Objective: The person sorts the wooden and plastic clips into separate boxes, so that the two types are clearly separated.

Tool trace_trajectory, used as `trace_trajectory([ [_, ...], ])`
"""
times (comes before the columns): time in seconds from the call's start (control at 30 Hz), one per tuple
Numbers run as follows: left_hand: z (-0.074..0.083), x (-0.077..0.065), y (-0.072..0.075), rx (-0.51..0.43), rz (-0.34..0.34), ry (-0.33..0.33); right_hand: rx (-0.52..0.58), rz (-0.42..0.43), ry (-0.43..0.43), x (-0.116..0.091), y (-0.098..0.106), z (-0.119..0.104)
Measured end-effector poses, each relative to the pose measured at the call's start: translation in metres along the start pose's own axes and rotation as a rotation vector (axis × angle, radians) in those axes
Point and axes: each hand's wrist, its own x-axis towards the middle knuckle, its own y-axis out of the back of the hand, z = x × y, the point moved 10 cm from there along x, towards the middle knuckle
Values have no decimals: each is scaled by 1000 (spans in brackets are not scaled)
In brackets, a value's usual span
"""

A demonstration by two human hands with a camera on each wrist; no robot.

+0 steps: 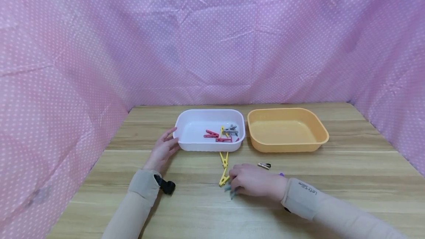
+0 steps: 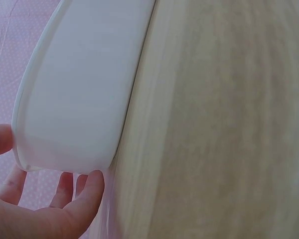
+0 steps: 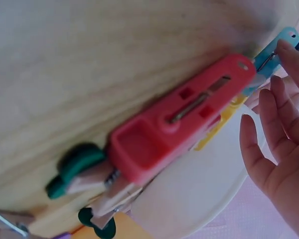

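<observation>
I'm remotely resting a spread left hand (image 1: 162,151) against the white tray (image 1: 199,147), seemingly for steadiness, my right hand (image 1: 254,181) pinching a blue clip (image 3: 267,54).

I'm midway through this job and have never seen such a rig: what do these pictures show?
There's no machine, only a person's bare left hand and bare right hand. The wide picture comes from a head-worn camera; each close one from a wrist camera. On the pale wood-grain table stand a white rounded rectangular bin, holding red plastic clips among others, and an orange rounded rectangular bin. Two yellow plastic clips lie before the white one. The left touches the white bin's end; the right's grip appears to be on a light blue plastic clip.
</observation>
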Motion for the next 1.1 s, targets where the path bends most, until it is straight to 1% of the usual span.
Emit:
trace_trajectory([
  [0.2,2,2,0,-8,4,-9,40,63,-3,1,14,3],
  [0.4,2,3,0,-9,-1,-8,24,140,30,3,32,2],
  [0.53,2,3,0,-6,2,-5,-13,187,42,3,45,3],
  [0.63,3,4,0,-4,3,-4,-38,216,38,3,53,5],
  [0.93,3,4,0,-4,-1,2,-56,265,5,-1,73,10],
  [1.1,2,5,0,-7,-2,0,-61,313,24,-2,88,16],
])
